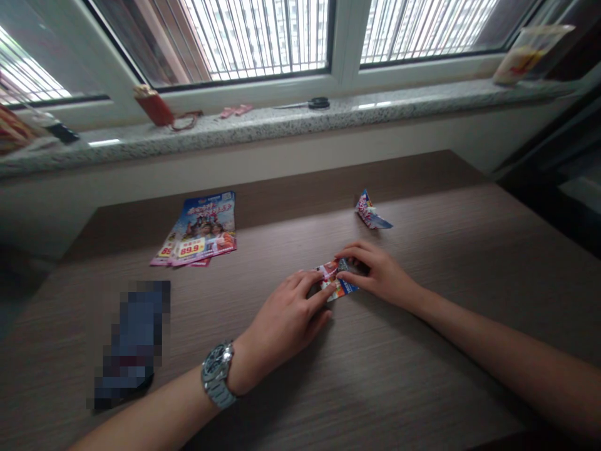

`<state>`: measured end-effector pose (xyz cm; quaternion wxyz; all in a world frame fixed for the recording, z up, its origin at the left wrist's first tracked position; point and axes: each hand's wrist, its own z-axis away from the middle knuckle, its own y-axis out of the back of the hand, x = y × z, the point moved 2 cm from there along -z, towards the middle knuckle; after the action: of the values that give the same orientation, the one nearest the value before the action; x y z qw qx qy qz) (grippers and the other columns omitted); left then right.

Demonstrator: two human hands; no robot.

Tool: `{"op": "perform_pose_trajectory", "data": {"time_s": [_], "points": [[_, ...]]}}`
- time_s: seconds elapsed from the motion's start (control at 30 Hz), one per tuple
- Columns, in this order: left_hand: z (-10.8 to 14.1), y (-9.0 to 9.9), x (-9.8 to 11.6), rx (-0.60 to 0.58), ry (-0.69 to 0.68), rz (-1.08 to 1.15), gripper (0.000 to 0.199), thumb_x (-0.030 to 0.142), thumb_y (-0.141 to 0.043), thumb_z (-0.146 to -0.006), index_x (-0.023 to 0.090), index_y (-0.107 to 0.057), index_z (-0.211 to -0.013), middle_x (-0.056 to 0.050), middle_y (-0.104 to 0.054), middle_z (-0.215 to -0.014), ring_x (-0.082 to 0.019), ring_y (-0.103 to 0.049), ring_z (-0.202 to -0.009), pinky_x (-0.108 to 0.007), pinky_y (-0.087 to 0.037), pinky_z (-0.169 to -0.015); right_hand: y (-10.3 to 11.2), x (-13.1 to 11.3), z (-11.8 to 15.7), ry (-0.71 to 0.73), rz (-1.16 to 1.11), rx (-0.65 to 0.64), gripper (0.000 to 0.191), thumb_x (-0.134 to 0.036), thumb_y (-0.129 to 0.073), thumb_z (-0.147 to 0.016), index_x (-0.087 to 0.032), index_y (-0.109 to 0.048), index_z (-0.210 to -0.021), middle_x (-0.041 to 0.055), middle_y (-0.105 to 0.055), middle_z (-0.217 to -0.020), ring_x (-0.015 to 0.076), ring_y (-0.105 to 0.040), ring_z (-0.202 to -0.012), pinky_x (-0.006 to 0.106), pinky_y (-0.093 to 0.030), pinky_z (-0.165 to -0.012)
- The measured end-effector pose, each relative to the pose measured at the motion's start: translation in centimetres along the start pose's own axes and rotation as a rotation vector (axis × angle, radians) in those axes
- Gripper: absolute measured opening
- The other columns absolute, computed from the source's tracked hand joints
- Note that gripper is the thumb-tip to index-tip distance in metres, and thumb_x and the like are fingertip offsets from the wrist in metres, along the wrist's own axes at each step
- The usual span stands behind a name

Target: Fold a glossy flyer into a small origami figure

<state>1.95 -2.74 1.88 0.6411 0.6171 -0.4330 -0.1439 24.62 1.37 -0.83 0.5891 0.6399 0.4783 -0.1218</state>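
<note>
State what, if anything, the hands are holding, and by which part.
A small printed paper: the left hand is on its left side, the right hand on its right. Whether either pinches it can't be told.

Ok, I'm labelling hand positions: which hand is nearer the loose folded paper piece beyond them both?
Right. The right hand is just on the near side of the folded paper piece, not touching it; the left hand is farther off, to its near left.

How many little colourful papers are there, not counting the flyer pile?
2. One printed paper is touched by the left hand and right hand; the other, a folded paper, sits on the table beyond the right hand. Hands might hide more.
</note>
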Motion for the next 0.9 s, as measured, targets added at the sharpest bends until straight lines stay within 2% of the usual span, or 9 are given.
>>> {"op": "perform_pose_trajectory", "data": {"time_s": [0.3,0.47,0.67,0.9], "points": [[-1.2,0.6,0.3,-0.038,0.104,0.058,0.035,0.026,-0.059,-0.097,0.025,-0.057,-0.132,-0.01,-0.059,-0.131,-0.027,-0.059,-0.115,-0.047,-0.051,-0.103,-0.3,0.2,0.2,0.036,0.011,0.006,0.034,-0.027,-0.075,-0.088,-0.021,-0.067,-0.121,0.0102,-0.065,-0.113,0.0251,-0.063,-0.106,0.041,-0.052,-0.094],[-2.1,-0.2,-0.5,0.041,0.183,0.094,0.019,0.024,-0.06,-0.096,0.019,-0.06,-0.114,-0.01,-0.061,-0.121,-0.025,-0.06,-0.11,-0.041,-0.052,-0.099,-0.3,0.3,0.2,0.047,0.028,-0.003,0.036,-0.024,-0.075,-0.087,-0.021,-0.066,-0.122,0.0101,-0.065,-0.112,0.0252,-0.062,-0.106,0.042,-0.051,-0.095],[-2.5,-0.7,-0.8,0.12,0.225,0.108,0.012,0.022,-0.06,-0.097,0.018,-0.06,-0.108,-0.008,-0.062,-0.112,-0.023,-0.059,-0.103,-0.038,-0.051,-0.093,-0.6,0.2,0.2,0.088,0.048,-0.006,0.038,-0.026,-0.076,-0.086,-0.021,-0.065,-0.122,0.0103,-0.065,-0.113,0.0269,-0.061,-0.107,0.044,-0.051,-0.095],[-3.3,-1.2,-0.9,0.143,0.285,0.118,0.011,0.021,-0.062,-0.095,0.018,-0.061,-0.106,-0.007,-0.06,-0.109,-0.022,-0.058,-0.101,-0.037,-0.05,-0.091,-0.6,0.1,0.3,0.095,0.047,-0.024,0.046,-0.027,-0.077,-0.085,-0.022,-0.063,-0.128,0.0109,-0.064,-0.115,0.028,-0.06,-0.109,0.045,-0.051,-0.096]]}}
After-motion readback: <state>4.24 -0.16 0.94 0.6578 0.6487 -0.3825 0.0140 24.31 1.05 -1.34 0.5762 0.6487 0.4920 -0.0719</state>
